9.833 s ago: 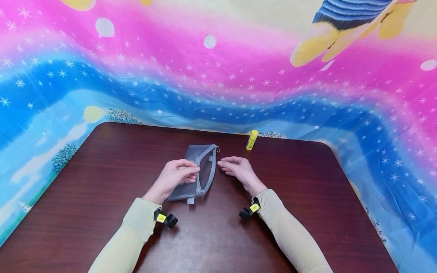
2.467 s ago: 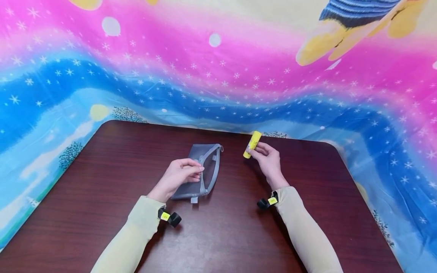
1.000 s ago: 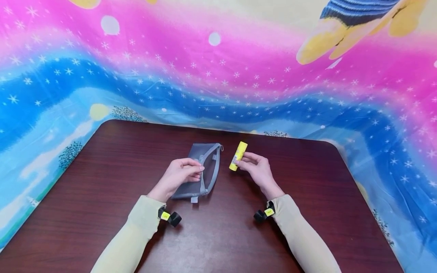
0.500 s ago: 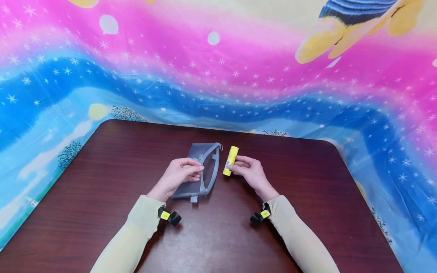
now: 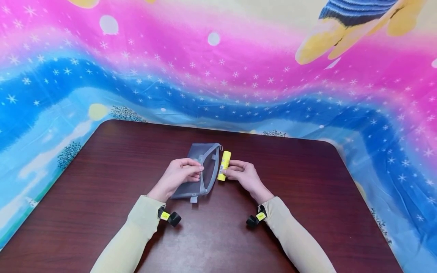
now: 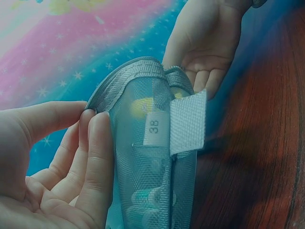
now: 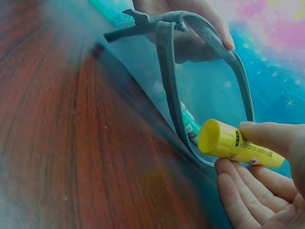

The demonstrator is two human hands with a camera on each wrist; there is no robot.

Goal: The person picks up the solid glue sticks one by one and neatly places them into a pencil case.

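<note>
My left hand (image 5: 179,174) pinches the near rim of a grey mesh zipper pouch (image 5: 191,189), whose mouth gapes toward the right. Between thumb and fingers my right hand (image 5: 247,176) holds a yellow glue stick (image 5: 224,166), tilted, just right of that mouth. In the right wrist view the glue stick (image 7: 238,144) is at the pouch's opening; whether it touches the rim I cannot tell. Through the mesh in the left wrist view, green-and-white items (image 6: 147,198) show inside the pouch, partly hidden. A white tag (image 6: 157,128) reads 38.
The dark red-brown wooden table (image 5: 119,159) lies under both hands. Behind it hangs a colourful cloth (image 5: 164,76) in pink and blue with snowflakes. A zipper pull ring (image 5: 221,148) sticks out at the pouch's far corner.
The glue stick, once standing at the table's far side, has been picked up by my right hand and brought left and nearer, beside the pouch mouth. My left hand keeps its pinch.
</note>
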